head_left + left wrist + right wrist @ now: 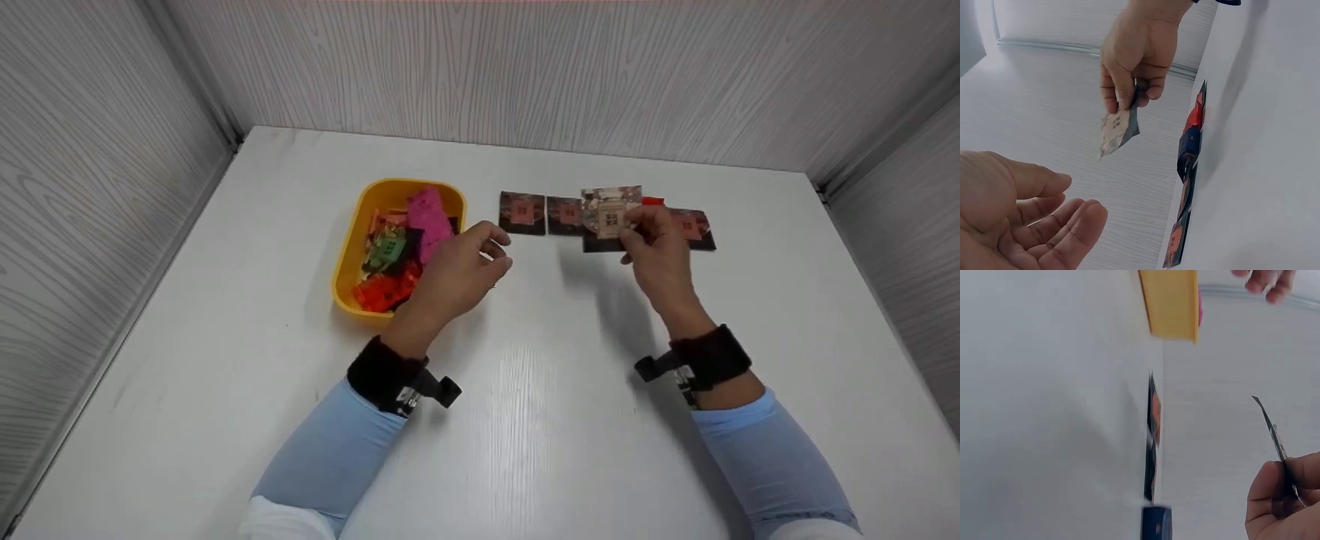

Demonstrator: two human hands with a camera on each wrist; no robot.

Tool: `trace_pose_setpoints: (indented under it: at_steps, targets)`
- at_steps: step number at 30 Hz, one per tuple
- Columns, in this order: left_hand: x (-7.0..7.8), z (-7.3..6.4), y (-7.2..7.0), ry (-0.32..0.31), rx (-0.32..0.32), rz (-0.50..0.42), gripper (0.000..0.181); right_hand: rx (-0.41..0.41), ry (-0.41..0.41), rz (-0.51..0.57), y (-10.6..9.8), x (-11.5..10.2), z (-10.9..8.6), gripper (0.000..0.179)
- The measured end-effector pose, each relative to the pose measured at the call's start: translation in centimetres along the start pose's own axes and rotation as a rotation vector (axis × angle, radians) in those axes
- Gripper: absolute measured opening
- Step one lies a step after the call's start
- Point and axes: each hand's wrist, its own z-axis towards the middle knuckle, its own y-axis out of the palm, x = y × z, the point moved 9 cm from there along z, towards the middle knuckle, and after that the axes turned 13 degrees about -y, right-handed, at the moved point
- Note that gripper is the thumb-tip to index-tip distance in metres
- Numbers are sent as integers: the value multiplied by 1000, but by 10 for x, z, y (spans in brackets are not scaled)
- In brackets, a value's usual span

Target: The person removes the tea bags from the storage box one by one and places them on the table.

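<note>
My right hand (664,259) pinches a small flat packet (600,204) with a pale printed label, held up over the table. In the left wrist view this packet (1117,129) hangs tilted from the fingers; the right wrist view shows it (1272,430) nearly edge-on. Loosely bent and holding nothing, my left hand (457,274) hovers by the right side of a yellow bin (343,270). Behind the right hand lies a row of dark square pieces with reddish labels, among them a left one (523,213) and a right one (694,228). The raised packet partly hides the row's middle.
Inside the bin are several colourful packets, including a pink one (429,217), a green one (388,251) and a red one (379,292). A blue packet (1189,147) and a red packet (1195,117) rest on the row. Pale walls enclose the white table (517,420).
</note>
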Motion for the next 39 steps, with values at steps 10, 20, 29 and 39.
trace_pose_setpoints:
  at_steps: [10,20,29,39]
  targets:
    - [-2,3,2,17,8,125,22,-10,264,-408,-116,85,32,39]
    - [-4,4,6,27,21,180,23,-142,356,-581,-178,134,42,54]
    - [-5,3,8,17,25,219,24,-334,236,-743,-168,149,43,49]
    - [-3,2,6,21,34,241,23,-459,127,-884,-154,143,47,48]
